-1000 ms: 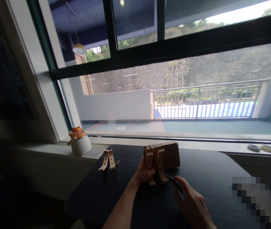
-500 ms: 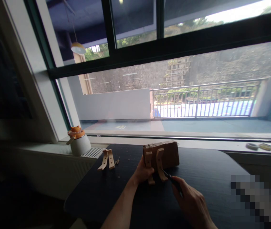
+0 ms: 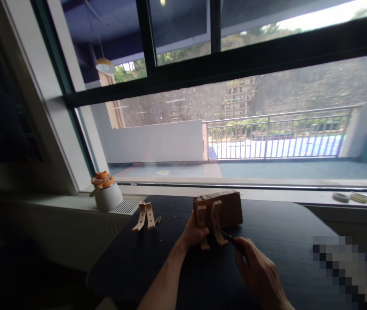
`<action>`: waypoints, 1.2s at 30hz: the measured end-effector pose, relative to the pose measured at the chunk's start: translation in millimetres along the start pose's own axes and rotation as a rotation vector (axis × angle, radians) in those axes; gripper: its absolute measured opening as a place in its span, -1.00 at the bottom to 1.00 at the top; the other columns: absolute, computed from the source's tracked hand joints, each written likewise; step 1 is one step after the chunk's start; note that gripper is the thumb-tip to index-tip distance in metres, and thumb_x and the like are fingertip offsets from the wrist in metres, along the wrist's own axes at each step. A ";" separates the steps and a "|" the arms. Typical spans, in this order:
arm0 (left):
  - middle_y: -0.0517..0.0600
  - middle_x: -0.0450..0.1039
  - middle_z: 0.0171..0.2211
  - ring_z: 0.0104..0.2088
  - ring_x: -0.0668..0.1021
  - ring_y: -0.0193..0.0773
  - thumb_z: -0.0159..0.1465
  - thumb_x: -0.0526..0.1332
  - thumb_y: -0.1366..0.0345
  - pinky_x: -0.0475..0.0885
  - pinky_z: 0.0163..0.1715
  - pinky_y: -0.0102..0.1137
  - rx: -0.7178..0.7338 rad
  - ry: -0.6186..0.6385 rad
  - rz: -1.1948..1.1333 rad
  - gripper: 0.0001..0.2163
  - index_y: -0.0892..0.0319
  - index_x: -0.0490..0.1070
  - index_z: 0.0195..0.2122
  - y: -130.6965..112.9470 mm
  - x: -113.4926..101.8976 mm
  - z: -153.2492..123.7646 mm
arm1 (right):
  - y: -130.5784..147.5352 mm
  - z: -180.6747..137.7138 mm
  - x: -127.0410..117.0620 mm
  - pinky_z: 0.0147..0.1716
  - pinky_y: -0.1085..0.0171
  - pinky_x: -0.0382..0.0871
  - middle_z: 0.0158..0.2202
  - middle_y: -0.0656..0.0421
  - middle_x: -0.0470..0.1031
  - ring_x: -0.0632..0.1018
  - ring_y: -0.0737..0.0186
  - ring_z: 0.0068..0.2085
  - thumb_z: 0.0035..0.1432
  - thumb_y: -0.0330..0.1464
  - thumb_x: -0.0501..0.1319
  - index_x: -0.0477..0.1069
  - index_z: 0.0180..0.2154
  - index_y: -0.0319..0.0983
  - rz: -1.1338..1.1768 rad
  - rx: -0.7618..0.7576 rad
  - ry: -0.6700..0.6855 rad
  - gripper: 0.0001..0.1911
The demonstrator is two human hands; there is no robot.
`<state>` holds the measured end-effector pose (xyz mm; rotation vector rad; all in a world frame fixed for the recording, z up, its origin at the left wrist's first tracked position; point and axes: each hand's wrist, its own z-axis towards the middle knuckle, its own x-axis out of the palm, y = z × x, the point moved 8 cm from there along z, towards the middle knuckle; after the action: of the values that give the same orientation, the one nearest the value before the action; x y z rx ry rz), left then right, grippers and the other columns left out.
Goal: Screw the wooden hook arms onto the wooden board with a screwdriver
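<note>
A brown cardboard box stands on the dark table, with two curved wooden pieces against its near face. My left hand is closed around the left wooden piece and the box's left edge, the thumb across the wood. In my right hand is a dark-handled screwdriver, its tip at the lower part of the right wooden piece. Two similar wooden pieces with holes, the left one and the right one, lie farther left. Several small screws rest beside them.
The dark table meets the window sill. A grey pot with an orange lid stands on the ledge at left. Two tape rolls, one grey and one yellow, lie on the sill at right. A pixelated patch covers the lower right.
My right hand and the screwdriver handle have shifted very slightly to the right. My left hand, the box and the wooden pieces look unchanged.
</note>
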<state>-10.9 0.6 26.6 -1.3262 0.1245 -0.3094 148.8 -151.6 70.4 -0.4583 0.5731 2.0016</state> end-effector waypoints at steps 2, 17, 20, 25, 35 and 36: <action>-0.09 0.44 -0.33 -0.32 0.47 -0.29 -0.15 0.29 0.60 0.39 -0.35 -0.45 0.021 -0.003 0.005 -0.46 0.18 0.28 -0.10 -0.7 -0.4 0.7 | 2.8 0.9 -3.6 -0.41 0.36 0.44 -0.34 0.16 0.59 0.62 0.25 -0.40 0.29 -0.40 0.00 0.33 -0.09 -0.19 0.012 -0.033 -0.034 -0.79; -0.12 0.45 -0.34 -0.33 0.49 -0.29 -0.13 0.28 0.59 0.41 -0.35 -0.45 0.044 0.000 0.019 -0.46 0.18 0.28 -0.08 0.5 -1.3 1.3 | -4.2 -3.8 0.2 -0.58 0.35 0.33 -0.54 0.25 0.53 0.56 0.27 -0.58 0.36 -0.26 -0.01 0.34 -0.11 -0.20 -0.022 0.021 -0.010 -0.77; -0.12 0.45 -0.34 -0.34 0.49 -0.30 -0.13 0.28 0.60 0.41 -0.36 -0.46 0.046 -0.005 0.025 -0.46 0.18 0.29 -0.08 2.2 -2.3 1.9 | -7.5 -2.2 1.0 -0.61 0.33 0.34 -0.54 0.25 0.53 0.56 0.24 -0.58 0.34 -0.27 -0.02 0.30 -0.12 -0.19 -0.039 0.085 0.019 -0.80; -0.11 0.46 -0.33 -0.33 0.49 -0.30 -0.12 0.26 0.61 0.41 -0.35 -0.45 0.047 -0.005 0.035 -0.48 0.19 0.29 -0.10 1.0 -2.1 1.6 | -4.2 0.7 -2.9 -0.43 0.30 0.46 -0.29 0.11 0.58 0.63 0.17 -0.35 0.27 -0.35 0.00 0.27 -0.04 -0.20 -0.030 0.058 -0.016 -0.76; -0.10 0.47 -0.31 -0.31 0.50 -0.28 -0.13 0.30 0.61 0.42 -0.33 -0.45 0.039 -0.013 0.047 -0.46 0.19 0.30 -0.08 0.5 -2.0 1.5 | 2.4 -0.4 -5.7 -0.43 0.34 0.37 -0.42 0.21 0.52 0.57 0.29 -0.46 0.33 -0.36 0.02 0.35 -0.13 -0.20 -0.013 -0.040 -0.046 -0.83; -0.10 0.46 -0.31 -0.31 0.50 -0.27 -0.13 0.30 0.60 0.42 -0.33 -0.45 0.036 -0.014 0.048 -0.46 0.19 0.30 -0.08 0.8 -2.2 1.5 | 1.8 -0.5 -5.6 -0.45 0.34 0.36 -0.45 0.22 0.52 0.56 0.29 -0.48 0.33 -0.34 0.02 0.36 -0.14 -0.20 -0.016 -0.031 -0.044 -0.83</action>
<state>-12.5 2.8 26.0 -1.2876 0.1382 -0.2600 149.8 -156.6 73.3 -0.4351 0.5107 2.0029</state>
